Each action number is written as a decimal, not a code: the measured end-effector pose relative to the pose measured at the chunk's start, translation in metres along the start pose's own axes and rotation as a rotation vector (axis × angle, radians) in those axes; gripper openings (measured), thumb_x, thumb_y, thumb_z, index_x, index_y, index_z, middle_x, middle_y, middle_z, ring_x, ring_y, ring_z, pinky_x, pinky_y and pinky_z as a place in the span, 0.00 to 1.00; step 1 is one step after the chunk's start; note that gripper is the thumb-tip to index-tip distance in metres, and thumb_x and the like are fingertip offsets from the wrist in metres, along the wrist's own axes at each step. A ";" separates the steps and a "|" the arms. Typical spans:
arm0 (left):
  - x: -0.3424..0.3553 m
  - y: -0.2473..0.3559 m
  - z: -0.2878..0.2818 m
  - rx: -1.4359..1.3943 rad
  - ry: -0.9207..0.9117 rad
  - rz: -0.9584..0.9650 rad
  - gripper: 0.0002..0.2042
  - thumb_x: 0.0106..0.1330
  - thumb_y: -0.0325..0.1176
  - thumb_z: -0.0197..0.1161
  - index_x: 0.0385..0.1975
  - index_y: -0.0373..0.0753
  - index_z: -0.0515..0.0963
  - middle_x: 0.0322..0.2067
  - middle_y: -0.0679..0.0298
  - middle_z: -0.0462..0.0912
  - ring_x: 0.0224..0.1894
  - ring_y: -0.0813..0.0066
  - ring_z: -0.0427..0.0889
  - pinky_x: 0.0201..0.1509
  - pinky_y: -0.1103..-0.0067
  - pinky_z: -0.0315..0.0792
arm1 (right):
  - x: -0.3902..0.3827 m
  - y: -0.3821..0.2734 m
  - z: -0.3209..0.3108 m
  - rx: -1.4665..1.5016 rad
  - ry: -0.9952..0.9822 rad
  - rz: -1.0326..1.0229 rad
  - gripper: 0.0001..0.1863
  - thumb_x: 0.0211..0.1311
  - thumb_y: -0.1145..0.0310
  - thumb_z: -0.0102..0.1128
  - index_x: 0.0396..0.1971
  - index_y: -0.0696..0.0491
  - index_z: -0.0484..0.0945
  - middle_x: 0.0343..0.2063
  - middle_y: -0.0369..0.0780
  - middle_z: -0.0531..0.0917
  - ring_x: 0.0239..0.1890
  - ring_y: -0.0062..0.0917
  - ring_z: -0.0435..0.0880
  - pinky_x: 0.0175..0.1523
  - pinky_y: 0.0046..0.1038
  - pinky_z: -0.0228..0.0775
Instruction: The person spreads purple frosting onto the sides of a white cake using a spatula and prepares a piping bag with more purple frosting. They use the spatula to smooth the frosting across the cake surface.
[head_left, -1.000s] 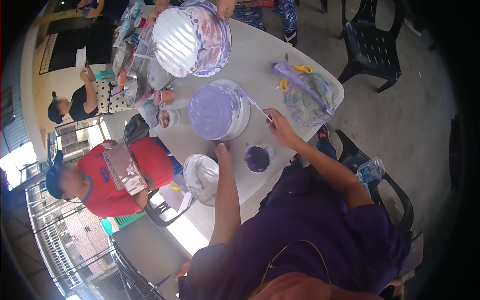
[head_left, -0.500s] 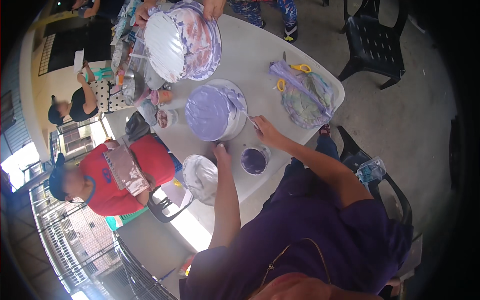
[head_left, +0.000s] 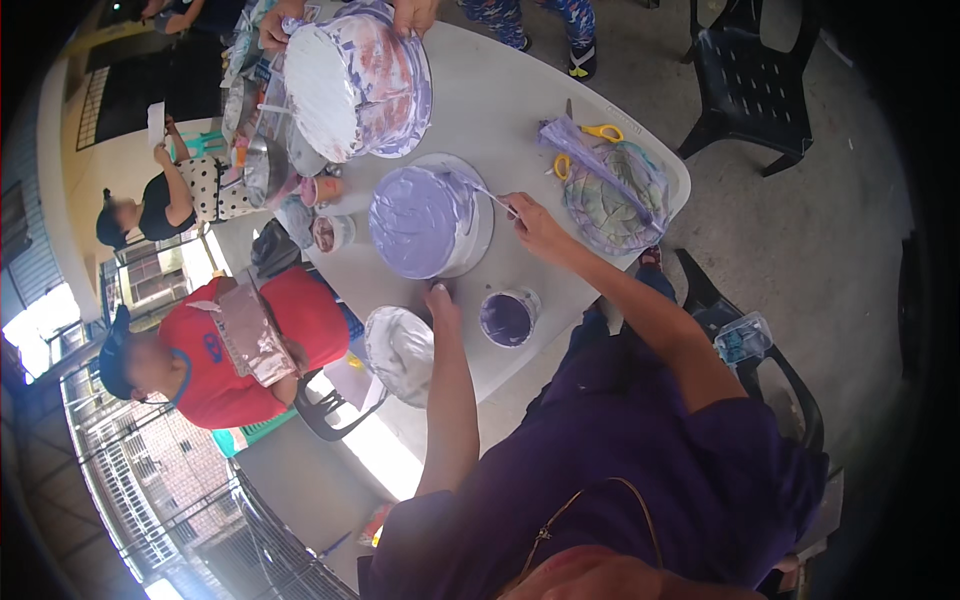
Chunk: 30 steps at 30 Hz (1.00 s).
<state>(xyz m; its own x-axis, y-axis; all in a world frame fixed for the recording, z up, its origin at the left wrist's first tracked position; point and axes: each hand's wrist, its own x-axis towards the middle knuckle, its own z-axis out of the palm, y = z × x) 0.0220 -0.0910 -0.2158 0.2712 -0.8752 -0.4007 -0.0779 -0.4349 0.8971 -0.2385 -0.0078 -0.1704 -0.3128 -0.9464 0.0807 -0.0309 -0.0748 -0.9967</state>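
Observation:
A round cake (head_left: 412,222) coated in lavender frosting stands on a white round board (head_left: 480,243) in the middle of the table, its right side paler. My right hand (head_left: 537,228) grips the handle of a spatula (head_left: 503,205), whose frosting-smeared blade meets the cake's upper right edge. Close to the near edge of the board is my left hand (head_left: 443,303), fingers drawn together; whatever they may hold is hidden. A tub of purple frosting (head_left: 508,318) stands to its right. On its left lies a white-smeared round bowl (head_left: 398,350).
Across the white table (head_left: 520,110), another person's hands (head_left: 408,15) hold a tilted larger cake (head_left: 385,85). Yellow-handled scissors (head_left: 602,132) lie by a stained piping bag (head_left: 620,195). Cups and metal bowls (head_left: 262,172) crowd the left edge. A person in red (head_left: 230,340) holds a box. Black chairs (head_left: 750,85) stand right.
My right hand and the spatula have moved slightly up along the cake's right edge, and the blade's angle has changed. The larger cake has shifted a little left in the other person's hands.

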 end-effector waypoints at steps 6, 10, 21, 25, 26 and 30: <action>0.008 -0.007 -0.008 -0.031 0.007 0.009 0.16 0.44 0.16 0.44 0.33 0.41 0.68 0.23 0.71 0.67 0.21 0.80 0.66 0.20 0.85 0.61 | -0.003 0.008 0.013 -0.085 -0.024 -0.082 0.21 0.39 0.86 0.41 0.39 0.56 0.62 0.30 0.46 0.69 0.30 0.35 0.72 0.34 0.31 0.64; -0.002 -0.002 -0.002 -0.021 0.007 -0.012 0.16 0.43 0.16 0.43 0.33 0.41 0.67 0.23 0.70 0.67 0.21 0.80 0.66 0.20 0.85 0.61 | -0.036 0.002 -0.008 -0.068 -0.032 -0.082 0.22 0.38 0.86 0.40 0.39 0.56 0.63 0.29 0.45 0.69 0.28 0.34 0.72 0.32 0.30 0.64; -0.006 0.003 -0.005 0.027 0.041 -0.026 0.17 0.43 0.17 0.43 0.35 0.41 0.67 0.23 0.71 0.66 0.22 0.80 0.65 0.20 0.85 0.61 | -0.015 -0.022 -0.018 0.184 0.001 0.282 0.17 0.45 0.84 0.39 0.38 0.56 0.62 0.26 0.41 0.73 0.20 0.23 0.73 0.25 0.24 0.65; -0.007 0.004 0.001 0.034 0.052 -0.018 0.19 0.43 0.18 0.44 0.37 0.42 0.67 0.23 0.71 0.66 0.21 0.80 0.65 0.20 0.85 0.61 | -0.011 0.006 0.007 0.140 0.082 0.255 0.17 0.44 0.85 0.38 0.37 0.56 0.62 0.26 0.41 0.73 0.22 0.26 0.74 0.27 0.26 0.65; -0.006 0.003 0.001 0.027 0.042 -0.008 0.19 0.43 0.17 0.44 0.37 0.42 0.67 0.23 0.71 0.66 0.21 0.80 0.65 0.20 0.85 0.61 | -0.014 0.010 0.013 0.125 0.115 0.227 0.17 0.43 0.85 0.38 0.37 0.56 0.62 0.26 0.42 0.73 0.23 0.29 0.74 0.28 0.27 0.65; -0.001 -0.002 -0.006 -0.010 0.003 -0.010 0.20 0.41 0.16 0.45 0.38 0.42 0.67 0.22 0.71 0.66 0.20 0.81 0.65 0.20 0.86 0.59 | -0.017 0.020 0.031 0.090 0.200 0.145 0.18 0.42 0.86 0.38 0.37 0.56 0.63 0.26 0.46 0.73 0.27 0.37 0.74 0.31 0.32 0.64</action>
<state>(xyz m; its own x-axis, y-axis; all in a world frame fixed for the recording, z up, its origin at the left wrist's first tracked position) 0.0280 -0.0877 -0.2161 0.2752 -0.8701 -0.4088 -0.0652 -0.4411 0.8951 -0.2046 -0.0030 -0.1919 -0.4897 -0.8688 -0.0729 0.1099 0.0214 -0.9937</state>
